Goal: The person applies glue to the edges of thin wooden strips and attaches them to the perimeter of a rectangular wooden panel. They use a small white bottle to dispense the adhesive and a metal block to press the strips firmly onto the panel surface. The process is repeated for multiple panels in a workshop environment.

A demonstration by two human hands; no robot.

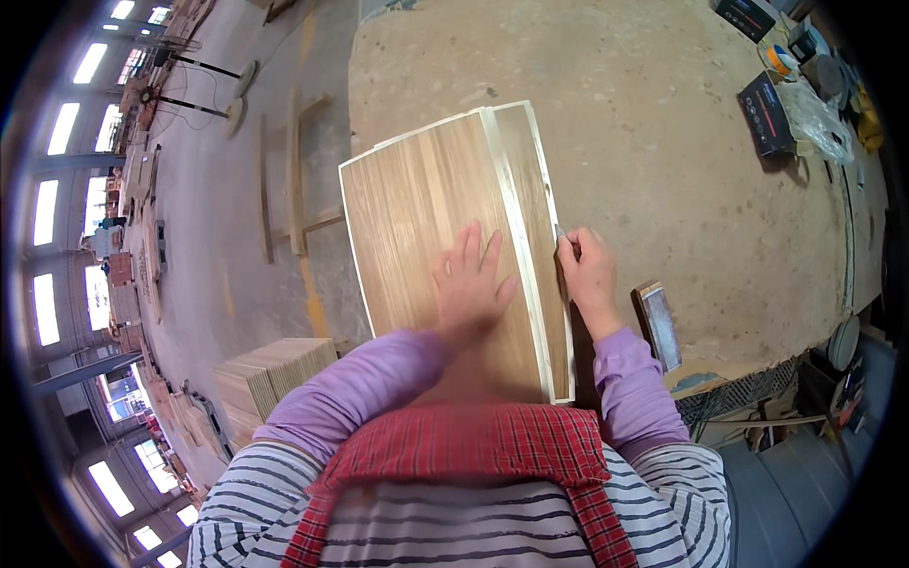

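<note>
A wood-grain panel [407, 199] with pale edges lies on the worktable in front of me. Beneath it, another panel [532, 180] sticks out along the right side, its edge also pale. My left hand [472, 284] rests flat on the upper panel, fingers spread. At the right edge of the lower panel, my right hand [589, 270] is closed in a pinch. A small greyish tip shows at its fingertips, too little to name. Right of that hand lies a wooden block [660, 327] with a bluish-grey face.
The worktable [663, 142] stretches away to the far right. Dark boxes [765, 115], a plastic bag [816, 123] and a tape roll [780, 60] sit along its right side. Left of it, stacked boards [275, 374] and a timber frame [296, 180] stand on the floor.
</note>
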